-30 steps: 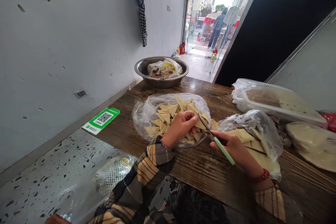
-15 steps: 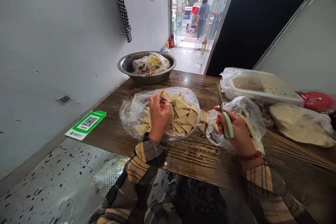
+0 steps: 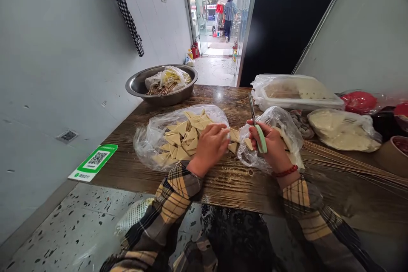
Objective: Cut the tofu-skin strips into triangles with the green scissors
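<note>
A pile of pale tan folded triangles (image 3: pixel 181 134), which look like pieces of bean curd sheet, lies on a clear plastic bag (image 3: pixel 144 141). My left hand (image 3: pixel 211 146) is at the right side of this pile, palm down, its fingers curled together by the bag's edge. What is under those fingers is hidden. My right hand (image 3: pixel 270 144) grips scissors (image 3: pixel 260 137) by their light green handle, with the blades pointing up and away. Beneath it a second clear plastic bag (image 3: pixel 276 115) holds pale sheets. A few loose triangles (image 3: pixel 234 135) lie between the two bags.
A metal basin (image 3: pixel 134 87) with bagged skewers stands at the back left. Along the right are a wrapped white tray (image 3: pixel 287 103), a bag of pale sheets (image 3: pixel 344 131), thin sticks (image 3: pixel 338 157) and a bowl (image 3: pixel 390 157). A green QR card (image 3: pixel 97 159) lies at the left edge.
My left hand has moved from the left-middle of the pile to its right side and turned palm down. My right hand still holds the scissors. The whole view has shifted.
</note>
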`<action>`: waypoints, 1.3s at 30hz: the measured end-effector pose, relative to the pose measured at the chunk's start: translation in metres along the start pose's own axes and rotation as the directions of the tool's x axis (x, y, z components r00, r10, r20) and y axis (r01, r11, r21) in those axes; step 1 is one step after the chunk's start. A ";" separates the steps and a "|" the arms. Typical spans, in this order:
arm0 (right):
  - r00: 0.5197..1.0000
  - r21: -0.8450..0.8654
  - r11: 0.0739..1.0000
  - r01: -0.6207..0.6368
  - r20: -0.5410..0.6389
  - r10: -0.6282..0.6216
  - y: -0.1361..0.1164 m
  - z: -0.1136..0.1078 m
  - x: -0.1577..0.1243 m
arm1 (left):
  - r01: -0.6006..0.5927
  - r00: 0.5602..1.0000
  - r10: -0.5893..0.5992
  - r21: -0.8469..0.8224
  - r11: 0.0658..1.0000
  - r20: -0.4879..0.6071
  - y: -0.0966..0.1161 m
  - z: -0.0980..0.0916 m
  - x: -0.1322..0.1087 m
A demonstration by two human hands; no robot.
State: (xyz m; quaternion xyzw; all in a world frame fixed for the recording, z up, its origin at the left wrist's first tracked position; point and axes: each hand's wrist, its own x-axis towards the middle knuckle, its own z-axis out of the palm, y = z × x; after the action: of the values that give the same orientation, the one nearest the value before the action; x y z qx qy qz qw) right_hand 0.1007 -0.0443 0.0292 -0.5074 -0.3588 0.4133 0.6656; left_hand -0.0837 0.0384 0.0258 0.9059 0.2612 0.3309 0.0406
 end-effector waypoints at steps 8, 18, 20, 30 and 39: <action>1.000 0.011 1.000 0.005 0.019 -0.006 0.001 0.000 0.000 | -0.140 0.931 0.085 0.134 0.981 0.355 0.013 0.011 0.000; 1.000 0.034 0.999 -0.014 0.027 0.013 0.007 -0.003 -0.002 | -0.145 0.946 0.092 0.151 0.978 0.312 0.016 0.020 -0.003; 1.000 0.050 0.999 -0.011 0.004 0.011 0.006 -0.004 -0.002 | -0.084 0.971 0.078 0.020 0.996 0.227 0.015 0.018 -0.002; 1.000 0.080 0.997 0.005 -0.026 -0.003 0.001 -0.006 0.001 | 0.299 0.953 -0.296 0.041 0.953 -0.064 -0.050 -0.052 0.010; 1.000 0.095 0.995 0.017 0.006 -0.017 -0.003 -0.007 -0.001 | 0.415 0.881 -0.467 0.347 0.841 0.077 -0.082 -0.075 -0.029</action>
State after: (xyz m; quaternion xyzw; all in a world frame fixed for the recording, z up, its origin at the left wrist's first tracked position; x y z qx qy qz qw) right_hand 0.1065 -0.0485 0.0302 -0.4708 -0.3452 0.4258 0.6913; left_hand -0.1857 0.0868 0.0467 0.8389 0.5090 0.1925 -0.0112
